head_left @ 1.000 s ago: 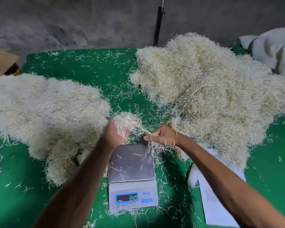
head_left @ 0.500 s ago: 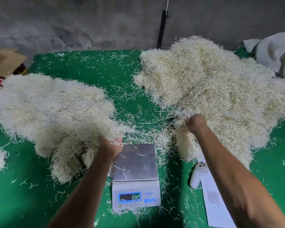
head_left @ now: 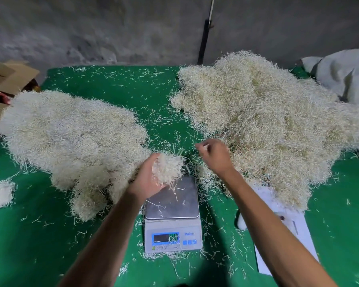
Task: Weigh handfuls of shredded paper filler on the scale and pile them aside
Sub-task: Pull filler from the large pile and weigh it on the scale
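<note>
One handful (head_left: 167, 170) sits cupped in our left hand (head_left: 147, 179) above the scale (head_left: 172, 214), right hand (head_left: 215, 157) fingers pinching a few strands, so we should lower it gently onto the pan's middle.

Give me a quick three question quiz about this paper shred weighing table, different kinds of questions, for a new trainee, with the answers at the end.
1. True or false: the left hand holds a handful of shredded paper above the scale.
2. Which is larger, the pile of shredded paper on the left or the pile on the right?
A. left
B. right
3. Fill in: the white sheet of paper lies on the green table to the ____ of the scale.

Key: 1 true. 2 B. 3 right.
</note>
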### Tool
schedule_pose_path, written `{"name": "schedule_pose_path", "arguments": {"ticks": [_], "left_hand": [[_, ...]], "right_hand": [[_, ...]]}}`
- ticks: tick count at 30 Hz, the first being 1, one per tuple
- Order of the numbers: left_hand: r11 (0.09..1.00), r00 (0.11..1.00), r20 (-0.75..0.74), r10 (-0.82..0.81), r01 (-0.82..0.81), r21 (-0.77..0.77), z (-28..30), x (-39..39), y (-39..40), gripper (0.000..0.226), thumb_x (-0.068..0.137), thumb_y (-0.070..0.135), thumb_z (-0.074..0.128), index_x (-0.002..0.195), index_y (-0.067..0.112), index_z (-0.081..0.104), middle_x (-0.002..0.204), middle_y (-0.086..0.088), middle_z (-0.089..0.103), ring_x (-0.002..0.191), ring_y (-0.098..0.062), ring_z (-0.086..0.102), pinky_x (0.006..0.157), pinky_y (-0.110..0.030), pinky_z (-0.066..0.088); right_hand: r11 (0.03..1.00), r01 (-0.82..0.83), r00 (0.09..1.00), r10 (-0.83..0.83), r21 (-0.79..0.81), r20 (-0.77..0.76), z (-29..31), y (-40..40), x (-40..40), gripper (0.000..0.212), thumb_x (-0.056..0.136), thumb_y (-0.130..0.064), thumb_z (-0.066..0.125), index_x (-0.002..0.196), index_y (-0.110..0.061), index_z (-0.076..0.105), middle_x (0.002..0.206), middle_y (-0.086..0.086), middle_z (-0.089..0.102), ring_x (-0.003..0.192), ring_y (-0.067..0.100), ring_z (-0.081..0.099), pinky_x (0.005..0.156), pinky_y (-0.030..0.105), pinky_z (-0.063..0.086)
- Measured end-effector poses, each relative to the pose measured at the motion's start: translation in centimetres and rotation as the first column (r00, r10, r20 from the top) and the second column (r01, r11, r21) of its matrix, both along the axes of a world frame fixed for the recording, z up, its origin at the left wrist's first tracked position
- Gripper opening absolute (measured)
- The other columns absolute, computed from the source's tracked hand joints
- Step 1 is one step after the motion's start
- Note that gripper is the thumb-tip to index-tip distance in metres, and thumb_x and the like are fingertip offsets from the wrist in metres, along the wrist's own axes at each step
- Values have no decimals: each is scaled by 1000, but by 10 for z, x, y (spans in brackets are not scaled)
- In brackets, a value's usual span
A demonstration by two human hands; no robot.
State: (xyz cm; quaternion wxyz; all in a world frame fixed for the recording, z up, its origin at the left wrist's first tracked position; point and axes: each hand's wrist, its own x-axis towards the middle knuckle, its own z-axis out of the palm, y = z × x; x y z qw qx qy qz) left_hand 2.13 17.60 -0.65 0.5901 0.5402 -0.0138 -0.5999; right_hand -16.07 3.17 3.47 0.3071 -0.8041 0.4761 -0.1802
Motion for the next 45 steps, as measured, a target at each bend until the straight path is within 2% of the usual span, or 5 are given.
{"name": "schedule_pose_path", "arguments": {"ticks": [3,13,22,28,45], "left_hand": [[1000,999,-30,10,-11,-19,5,-9,9,36,93,28,67,124,9,60,97,-3,64,87,-5,69,81,-31,62],[958,787,601,-139,-48,284,-27,-12,82,49,81,43,82,122,25,63,111,-1,69,86,-13,65,81,-27,53],[976,966,151,210,-216,23,-76,-9,141,76,93,64,55,146,10,46,135,-14,60,117,-25,60,89,-35,50],[899,857,-289,426,-436,35,-125,-21,187,98,88,83,38,142,3,49,126,-23,67,118,-34,66,108,-45,45],[983,982,88,164,-171,69,-91,-12,164,91,95,75,31,145,0,44,143,-24,53,127,-32,56,116,-45,38]], "right_hand": [[866,-199,979,159,459,125,-8,54,17,77,87,-79,54,119,-11,66,124,11,69,85,15,72,89,43,59],[936,10,987,-65,353,146,-61,95,-7,48,99,-41,62,124,0,64,119,13,69,102,26,67,96,47,55],[769,332,823,-519,547,231,-121,147,-76,46,110,-42,37,114,-8,68,111,18,72,84,16,65,75,34,54],[493,163,616,-727,855,302,-143,173,-92,42,113,-32,29,131,-3,52,126,17,66,116,31,64,109,45,47],[557,194,621,-707,808,338,-130,168,-85,31,109,-18,47,123,6,61,123,24,68,108,31,68,108,48,51]]}}
